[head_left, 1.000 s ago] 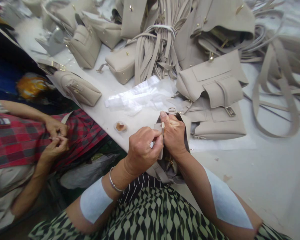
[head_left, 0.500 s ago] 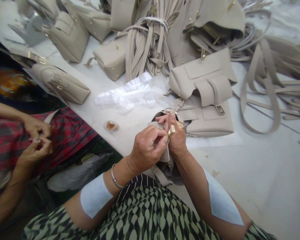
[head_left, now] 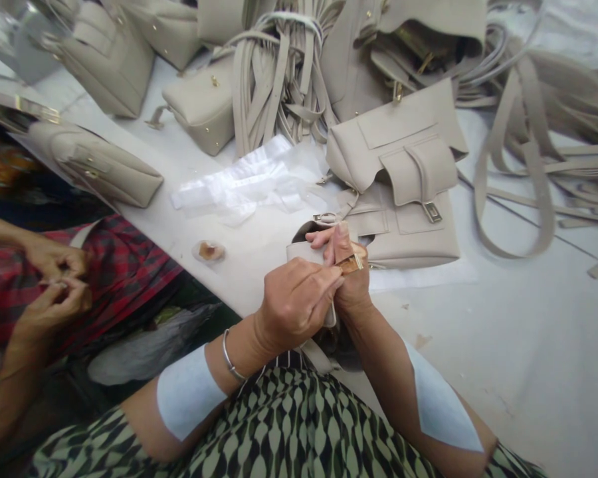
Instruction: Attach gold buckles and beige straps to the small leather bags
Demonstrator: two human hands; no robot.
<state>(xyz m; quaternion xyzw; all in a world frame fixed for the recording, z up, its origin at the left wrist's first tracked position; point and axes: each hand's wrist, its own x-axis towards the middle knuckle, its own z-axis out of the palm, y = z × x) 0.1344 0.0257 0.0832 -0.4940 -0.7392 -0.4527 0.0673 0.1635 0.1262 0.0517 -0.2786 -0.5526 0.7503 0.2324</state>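
My left hand [head_left: 299,299] is closed, with thumb and forefinger pinched together at one end of a gold metal clasp [head_left: 349,264]. The clasp lies against my right hand [head_left: 353,285], below its raised thumb. That hand is curled over a beige handbag [head_left: 303,251] at the table's edge in front of me, its fingers lying across the bag's upper part. Both hands hide much of this bag; its dark opening and a strap show around them. What exactly the left fingertips pinch is partly covered.
Beyond my hands lie a beige handbag with a flap [head_left: 418,166], clear plastic film [head_left: 249,179] and a bundle of straps [head_left: 279,86]. More bags [head_left: 99,162] stand leftward. A small amber-brown blob [head_left: 209,250] sits nearby. A co-worker's hands [head_left: 60,279] are at left.
The gold clasp has turned from tilted upright to lying more sideways against my right hand. My left hand has rotated with it. The whole view has shifted slightly.
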